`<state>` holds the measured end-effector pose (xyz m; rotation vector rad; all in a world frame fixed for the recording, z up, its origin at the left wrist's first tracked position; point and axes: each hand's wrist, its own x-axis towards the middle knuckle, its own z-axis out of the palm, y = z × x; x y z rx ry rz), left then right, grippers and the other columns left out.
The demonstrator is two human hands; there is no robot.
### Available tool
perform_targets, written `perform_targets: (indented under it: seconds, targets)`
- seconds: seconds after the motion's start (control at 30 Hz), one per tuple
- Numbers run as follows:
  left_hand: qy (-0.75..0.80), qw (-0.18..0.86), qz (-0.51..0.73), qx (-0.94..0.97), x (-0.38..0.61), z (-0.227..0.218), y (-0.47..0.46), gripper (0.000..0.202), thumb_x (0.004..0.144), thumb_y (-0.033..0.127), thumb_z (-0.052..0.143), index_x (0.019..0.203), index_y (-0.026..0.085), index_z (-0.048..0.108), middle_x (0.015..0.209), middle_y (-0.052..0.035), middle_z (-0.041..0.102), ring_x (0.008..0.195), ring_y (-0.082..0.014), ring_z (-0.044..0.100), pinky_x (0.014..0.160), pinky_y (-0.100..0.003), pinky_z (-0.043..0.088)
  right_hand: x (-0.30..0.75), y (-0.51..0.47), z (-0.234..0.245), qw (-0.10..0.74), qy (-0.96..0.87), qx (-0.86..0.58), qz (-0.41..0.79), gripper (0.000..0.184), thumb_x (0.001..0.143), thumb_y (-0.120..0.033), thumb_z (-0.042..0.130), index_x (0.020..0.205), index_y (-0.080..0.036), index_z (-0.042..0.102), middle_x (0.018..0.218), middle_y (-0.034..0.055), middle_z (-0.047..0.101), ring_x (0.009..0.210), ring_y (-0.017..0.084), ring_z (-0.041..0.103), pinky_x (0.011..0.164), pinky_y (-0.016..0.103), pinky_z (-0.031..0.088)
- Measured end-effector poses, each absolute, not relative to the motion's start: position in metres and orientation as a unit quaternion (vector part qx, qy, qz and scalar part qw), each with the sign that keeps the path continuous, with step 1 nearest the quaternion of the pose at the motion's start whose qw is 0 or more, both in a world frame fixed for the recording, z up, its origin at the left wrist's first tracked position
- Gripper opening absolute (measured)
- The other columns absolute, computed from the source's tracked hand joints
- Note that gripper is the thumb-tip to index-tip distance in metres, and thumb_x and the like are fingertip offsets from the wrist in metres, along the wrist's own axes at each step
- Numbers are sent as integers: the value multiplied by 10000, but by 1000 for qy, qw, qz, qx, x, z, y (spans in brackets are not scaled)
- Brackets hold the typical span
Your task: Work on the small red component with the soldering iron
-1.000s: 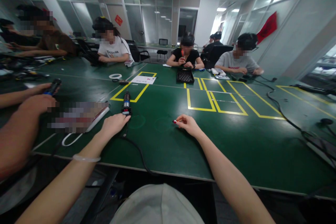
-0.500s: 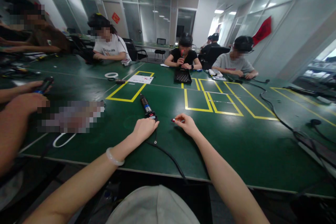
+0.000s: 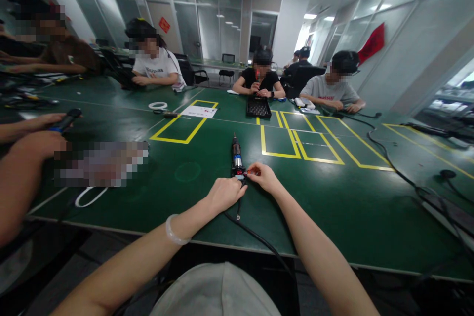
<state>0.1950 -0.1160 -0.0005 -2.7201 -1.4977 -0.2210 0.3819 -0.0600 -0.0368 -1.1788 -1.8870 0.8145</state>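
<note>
On the green table [image 3: 351, 207], work looks partway: parts meet, joining unconfirmed. Beyond and right of the dark tool [image 3: 237, 157] run yellow tape frames [image 3: 283, 155]. The left hand [image 3: 225, 192] grips the tool's near end, partly hiding it; nearer trails a cable [image 3: 255, 233]. Beside that end, the right hand [image 3: 265, 178] pinches a small reddish piece [image 3: 255, 171].

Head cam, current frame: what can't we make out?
- Near end of the black tool: head view, covered by the left hand.
- Orange item: head view, small and mostly hidden by the right hand.
- Lower end of the black cable: head view, lost in darkness below the table.
- Print on the white sheet: head view, too small to read.
</note>
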Motion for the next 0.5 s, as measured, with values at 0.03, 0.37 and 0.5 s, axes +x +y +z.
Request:
perform_targets:
  seconds: [0.03, 0.37, 0.5]
  targets:
    - [-478, 16, -74, -875, 194, -1, -116, 480, 948, 429, 331, 856, 143, 705, 920, -141, 710, 769, -238, 680, 657, -315, 489, 382, -60, -36, 372, -742, -458, 320, 144, 748, -247, 638, 866, -165, 624, 739, 5, 634, 626, 124, 541, 617, 251, 431]
    - [-477, 14, -87, -874, 191, -4, -115, 483, 944, 441, 333, 843, 149, 704, 899, -131, 716, 762, -228, 678, 659, -307, 487, 378, -64, -34, 397, -711, -463, 350, 160, 756, -270, 635, 868, -157, 642, 733, 17, 657, 619, 134, 563, 607, 253, 440]
    - [-476, 15, -95, -874, 191, -6, -114, 491, 942, 446, 332, 822, 152, 706, 877, -130, 717, 747, -229, 679, 658, -316, 493, 379, -66, -31, 390, -721, -465, 333, 140, 763, -278, 633, 832, -161, 670, 750, 30, 684, 644, 147, 591, 636, 264, 448]
